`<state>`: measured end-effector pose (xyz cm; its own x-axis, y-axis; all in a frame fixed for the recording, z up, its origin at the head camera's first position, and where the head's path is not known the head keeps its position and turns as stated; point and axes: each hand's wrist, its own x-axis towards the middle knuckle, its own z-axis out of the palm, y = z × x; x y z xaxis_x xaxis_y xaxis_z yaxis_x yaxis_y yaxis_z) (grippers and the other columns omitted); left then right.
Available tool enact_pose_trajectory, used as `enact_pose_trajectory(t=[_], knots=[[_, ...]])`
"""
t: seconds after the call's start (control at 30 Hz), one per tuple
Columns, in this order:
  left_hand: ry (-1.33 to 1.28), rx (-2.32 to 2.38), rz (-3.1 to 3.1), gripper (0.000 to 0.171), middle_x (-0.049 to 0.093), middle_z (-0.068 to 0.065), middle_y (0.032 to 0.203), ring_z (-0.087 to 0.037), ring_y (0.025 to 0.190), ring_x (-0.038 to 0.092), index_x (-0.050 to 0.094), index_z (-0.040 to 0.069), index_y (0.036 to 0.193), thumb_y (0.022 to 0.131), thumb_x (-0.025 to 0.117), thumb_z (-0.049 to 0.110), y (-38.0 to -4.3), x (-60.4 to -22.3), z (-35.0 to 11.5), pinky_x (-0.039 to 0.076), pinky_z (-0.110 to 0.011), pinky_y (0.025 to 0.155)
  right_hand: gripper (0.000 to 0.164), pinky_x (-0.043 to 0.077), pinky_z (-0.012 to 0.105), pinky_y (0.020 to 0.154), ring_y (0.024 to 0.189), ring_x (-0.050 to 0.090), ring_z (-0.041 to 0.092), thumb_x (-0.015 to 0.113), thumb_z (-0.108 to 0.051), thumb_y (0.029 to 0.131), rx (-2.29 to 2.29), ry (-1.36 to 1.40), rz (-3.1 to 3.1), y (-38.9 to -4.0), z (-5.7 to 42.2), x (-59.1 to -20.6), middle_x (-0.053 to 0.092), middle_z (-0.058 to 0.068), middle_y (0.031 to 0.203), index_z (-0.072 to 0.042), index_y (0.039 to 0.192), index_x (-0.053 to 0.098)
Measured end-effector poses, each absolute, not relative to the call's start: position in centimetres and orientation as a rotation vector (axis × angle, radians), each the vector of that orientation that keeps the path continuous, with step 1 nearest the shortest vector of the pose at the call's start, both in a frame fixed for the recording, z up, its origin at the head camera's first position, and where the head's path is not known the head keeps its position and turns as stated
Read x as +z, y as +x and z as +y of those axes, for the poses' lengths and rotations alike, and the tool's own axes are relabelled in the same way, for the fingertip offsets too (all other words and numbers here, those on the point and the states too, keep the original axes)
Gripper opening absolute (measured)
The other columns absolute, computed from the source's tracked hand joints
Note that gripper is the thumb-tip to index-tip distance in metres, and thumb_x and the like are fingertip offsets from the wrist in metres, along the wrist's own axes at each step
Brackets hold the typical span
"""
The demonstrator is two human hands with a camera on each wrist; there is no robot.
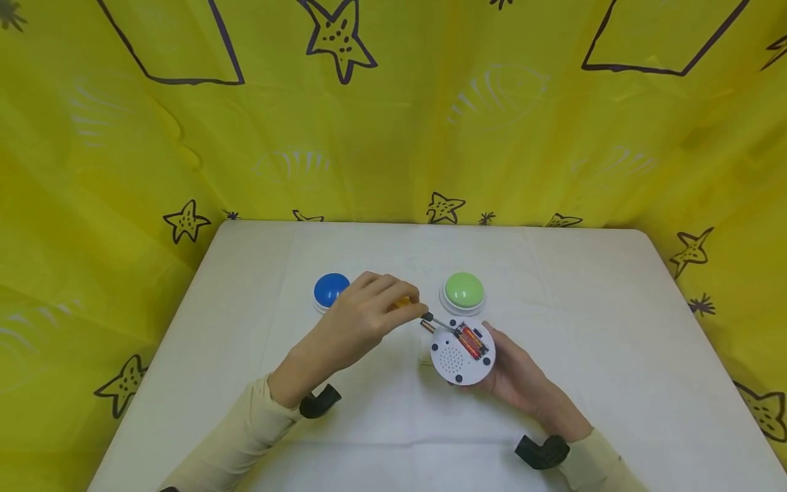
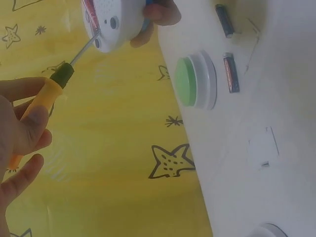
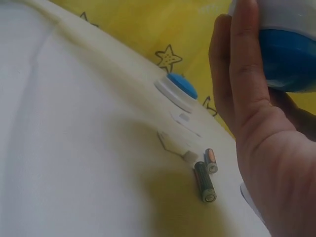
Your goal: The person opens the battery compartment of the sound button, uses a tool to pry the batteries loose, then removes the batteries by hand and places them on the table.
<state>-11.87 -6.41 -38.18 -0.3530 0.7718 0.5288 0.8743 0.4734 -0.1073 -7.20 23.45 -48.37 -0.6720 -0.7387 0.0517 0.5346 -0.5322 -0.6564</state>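
My left hand (image 1: 371,311) grips a screwdriver (image 2: 47,96) by its yellow-orange handle. Its metal shaft slants down to the edge of the battery compartment on a round white push-button (image 1: 455,365). My right hand (image 1: 516,379) holds that button upside down, fingers around its side, with the speaker holes and dark feet facing up. Two red batteries (image 1: 472,339) lie in the uncovered compartment. In the right wrist view the button's blue dome (image 3: 289,61) points down beside the fingers. Below, on the table, lie a dark loose battery (image 3: 205,182) and another loose battery (image 3: 211,160).
A green push-button (image 1: 464,290) stands just behind the held one. To the left, a blue push-button (image 1: 330,288) is partly covered by my left hand. Thin white pieces (image 3: 173,143) lie near the loose batteries on the white table (image 1: 572,328). A yellow curtain (image 1: 393,123) hangs behind.
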Motion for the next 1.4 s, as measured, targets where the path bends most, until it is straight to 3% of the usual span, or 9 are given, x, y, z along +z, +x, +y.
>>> enact_pose_trajectory(t=[0.17,0.33,0.83,1.4], knots=[[-1.371,-0.324,-2.209,0.032,0.073,0.002,0.113,-0.017,0.107,0.069,0.08,0.02,0.113,0.085,0.085,0.005,-12.1,-38.4,-6.5,0.056,-0.029,0.092,0.044,0.056,0.046,0.105,0.127,0.068,0.026,0.018,-0.036,0.116,-2.153,-0.363,0.854,-7.3,23.7,-48.0,0.063,0.003,0.143,-0.027,0.15,0.044],[-1.345,-0.479,-2.216,0.028,0.072,0.003,0.108,-0.014,0.101,0.069,0.08,0.019,0.108,0.087,0.081,0.001,-12.4,-39.0,-6.6,0.055,-0.026,0.084,0.043,0.06,0.04,0.098,0.121,0.07,0.024,0.022,-0.038,0.116,-2.121,-0.318,0.856,-7.4,23.8,-47.7,0.066,0.003,0.138,-0.03,0.146,0.051],[-1.313,-0.767,-2.198,0.028,0.073,0.001,0.104,-0.016,0.1,0.069,0.081,0.018,0.106,0.088,0.077,-0.004,-13.4,-41.2,-7.1,0.057,-0.025,0.087,0.053,0.061,0.032,0.09,0.119,0.071,0.028,0.014,-0.041,0.115,-2.066,-0.365,0.705,-8.1,23.8,-48.1,0.068,0.008,0.135,-0.028,0.145,0.056],[-1.291,-1.008,-2.187,0.036,0.073,-0.002,0.106,-0.018,0.103,0.069,0.081,0.016,0.106,0.092,0.068,-0.013,-14.4,-42.9,-7.0,0.059,-0.03,0.091,0.055,0.06,0.029,0.093,0.128,0.064,0.039,0.017,-0.047,0.114,-2.054,-0.422,0.438,-8.5,23.6,-48.8,0.06,0.016,0.144,-0.025,0.154,0.048]])
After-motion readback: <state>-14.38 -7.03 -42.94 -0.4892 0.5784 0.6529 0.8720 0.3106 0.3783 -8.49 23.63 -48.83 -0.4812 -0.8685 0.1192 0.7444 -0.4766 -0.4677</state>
